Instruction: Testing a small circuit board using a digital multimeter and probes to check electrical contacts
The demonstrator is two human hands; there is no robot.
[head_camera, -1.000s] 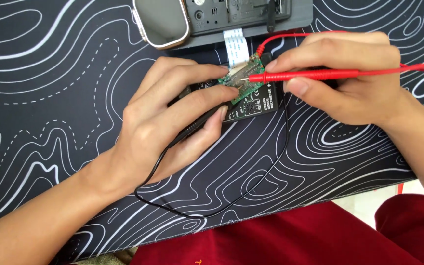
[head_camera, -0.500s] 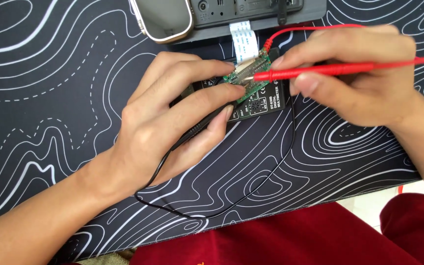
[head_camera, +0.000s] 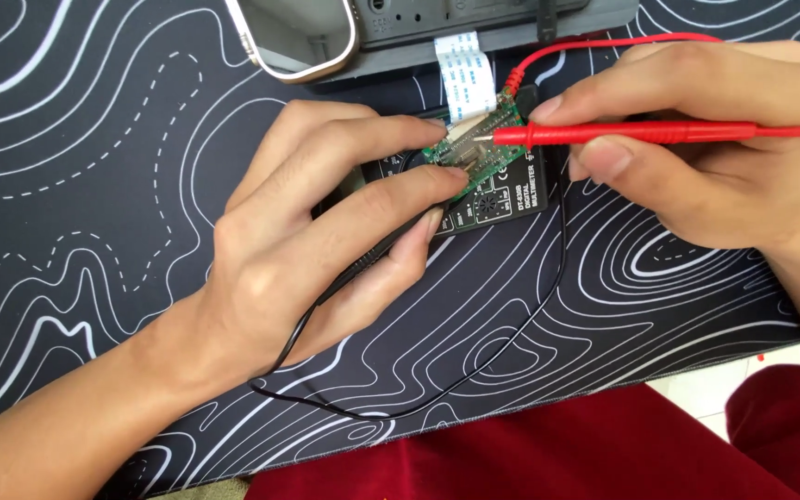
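A black mat (head_camera: 94,185) with white contour lines covers the surface. On it lie a multimeter (head_camera: 511,190), a black lead (head_camera: 474,370) and a grey device (head_camera: 418,46).

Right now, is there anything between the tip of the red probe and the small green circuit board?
Nothing visible does. The right hand holds the red probe, and its metal tip already rests on the green circuit board. The left hand pinches the board's near edge, beside the tip, not across its path.

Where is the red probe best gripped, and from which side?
Grip the red probe on its thick barrel, behind the flared guard, coming from the right. It lies nearly level, tip on the green circuit board, as the right hand pinches it.
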